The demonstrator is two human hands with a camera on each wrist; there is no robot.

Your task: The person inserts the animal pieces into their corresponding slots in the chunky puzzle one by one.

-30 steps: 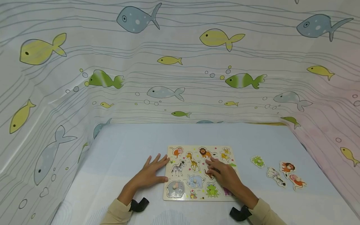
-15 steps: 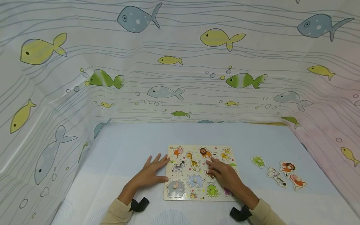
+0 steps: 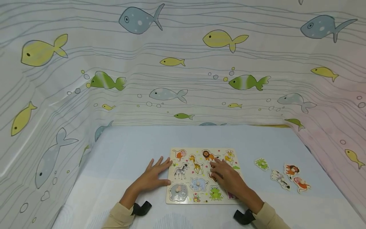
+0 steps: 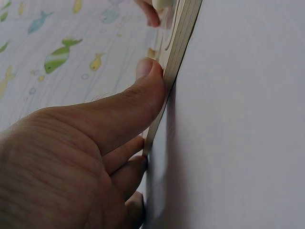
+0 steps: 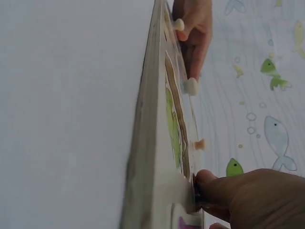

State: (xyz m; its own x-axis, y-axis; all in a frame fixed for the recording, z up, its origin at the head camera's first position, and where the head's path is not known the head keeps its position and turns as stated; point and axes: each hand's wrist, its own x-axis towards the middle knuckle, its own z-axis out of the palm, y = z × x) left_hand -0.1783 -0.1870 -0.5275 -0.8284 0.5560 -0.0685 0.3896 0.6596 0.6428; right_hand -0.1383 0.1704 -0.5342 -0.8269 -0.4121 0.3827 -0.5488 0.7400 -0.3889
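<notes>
A wooden animal puzzle board [image 3: 188, 204] lies on the table. My left hand [image 3: 154, 175] rests at its left edge, fingers spread; in the left wrist view the thumb [image 4: 150, 78] touches that edge. Over the board's right half, my right hand [image 3: 228, 178] bends its fingers around a brown animal puzzle piece [image 3: 212, 177], mostly hidden beneath them. In the right wrist view the thumb [image 5: 209, 181] and a finger pinch something dark close to the board's surface. A grey elephant piece [image 3: 178, 192] and a blue hippo-like piece [image 3: 199, 184], both knobbed, sit in their slots.
Right of the board lie loose puzzle pieces: a green frog [image 3: 261, 164], a zebra [image 3: 280, 180], a lion [image 3: 292, 170] and a monkey [image 3: 301, 183]. A fish-patterned cloth [image 3: 128, 63] hangs around the table's back and sides.
My right hand's fingers have shifted very slightly up and to the right over the board. The left hand and the loose pieces stay in place.
</notes>
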